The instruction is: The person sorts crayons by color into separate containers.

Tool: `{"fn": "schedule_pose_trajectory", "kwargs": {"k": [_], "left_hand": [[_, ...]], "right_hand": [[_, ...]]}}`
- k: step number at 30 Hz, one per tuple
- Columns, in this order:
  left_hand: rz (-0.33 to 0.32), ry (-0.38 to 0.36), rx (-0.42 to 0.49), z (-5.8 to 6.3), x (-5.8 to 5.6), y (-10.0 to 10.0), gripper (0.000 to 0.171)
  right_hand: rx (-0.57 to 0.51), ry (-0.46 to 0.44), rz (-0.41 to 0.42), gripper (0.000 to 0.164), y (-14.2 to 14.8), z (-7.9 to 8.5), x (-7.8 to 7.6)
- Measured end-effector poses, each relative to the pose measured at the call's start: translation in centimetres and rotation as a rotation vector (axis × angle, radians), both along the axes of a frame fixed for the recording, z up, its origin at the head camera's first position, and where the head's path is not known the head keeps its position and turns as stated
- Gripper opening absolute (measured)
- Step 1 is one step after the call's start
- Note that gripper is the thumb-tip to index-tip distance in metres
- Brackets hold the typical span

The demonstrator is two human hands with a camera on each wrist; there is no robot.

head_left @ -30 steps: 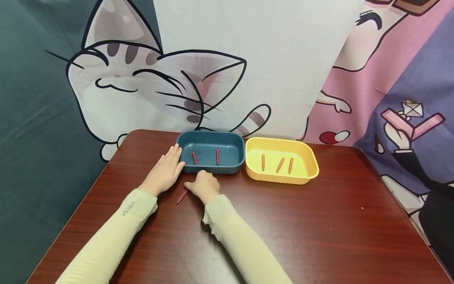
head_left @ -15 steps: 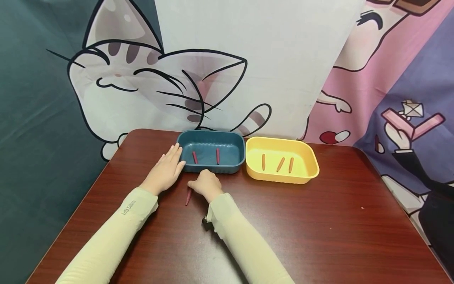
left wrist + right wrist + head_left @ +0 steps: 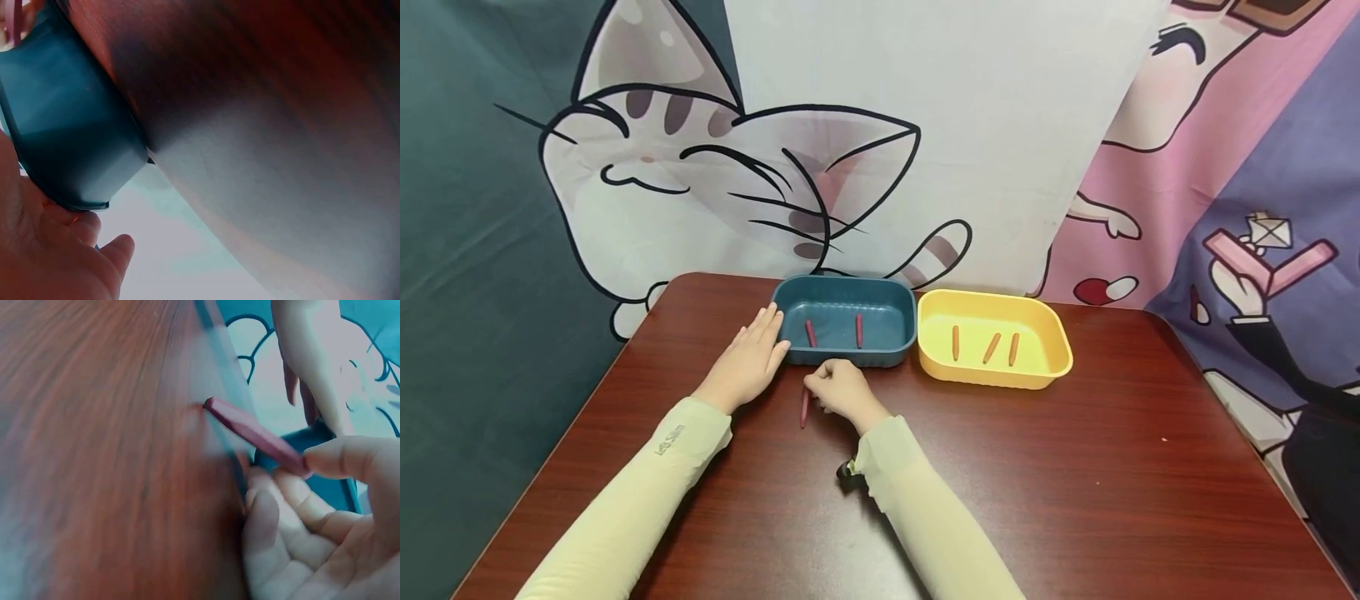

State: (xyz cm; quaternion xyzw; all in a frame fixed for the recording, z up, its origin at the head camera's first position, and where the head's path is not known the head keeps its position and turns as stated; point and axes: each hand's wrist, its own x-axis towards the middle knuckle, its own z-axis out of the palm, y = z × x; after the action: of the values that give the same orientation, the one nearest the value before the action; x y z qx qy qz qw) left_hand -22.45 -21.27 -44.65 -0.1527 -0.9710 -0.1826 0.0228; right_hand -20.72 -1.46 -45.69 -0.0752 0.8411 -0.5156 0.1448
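Note:
My right hand pinches one end of a dark red crayon between thumb and fingertip, just in front of the blue tray. The crayon's tapered tip points toward me in the head view, close over the table. Two more red crayons, one on the left and one on the right, lie inside that tray. With its fingers straight, my left hand rests against the tray's left end; the left wrist view shows fingers along the tray's rim.
Right beside the blue tray stands a yellow tray with three orange crayons in it. Both are near the back edge of the brown wooden table. A cartoon-printed cloth hangs behind.
My right hand has shifted slightly right with the red crayon, which has swung from a slant to nearly straight toward me. The left hand has stayed put.

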Motion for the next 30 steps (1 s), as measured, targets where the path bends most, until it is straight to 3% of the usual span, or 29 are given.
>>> {"fn": "schedule_pose_trajectory", "kwargs": {"k": [8, 14, 20, 30], "left_hand": [[0.006, 0.005, 0.000, 0.1, 0.0, 0.1, 0.063], [0.008, 0.012, -0.005, 0.1, 0.0, 0.1, 0.064], [0.011, 0.000, -0.004, 0.0, 0.0, 0.1, 0.065], [0.005, -0.001, -0.002, 0.0, 0.0, 0.0, 0.065]], "right_hand": [[-0.416, -0.106, -0.023, 0.014, 1.4, -1.1, 0.0], [-0.596, -0.189, -0.034, 0.017, 2.5, -1.7, 0.0], [-0.689, -0.198, -0.029, 0.025, 3.2, -1.8, 0.1], [-0.725, -0.162, -0.012, 0.038, 4.1, -0.9, 0.3]]}}
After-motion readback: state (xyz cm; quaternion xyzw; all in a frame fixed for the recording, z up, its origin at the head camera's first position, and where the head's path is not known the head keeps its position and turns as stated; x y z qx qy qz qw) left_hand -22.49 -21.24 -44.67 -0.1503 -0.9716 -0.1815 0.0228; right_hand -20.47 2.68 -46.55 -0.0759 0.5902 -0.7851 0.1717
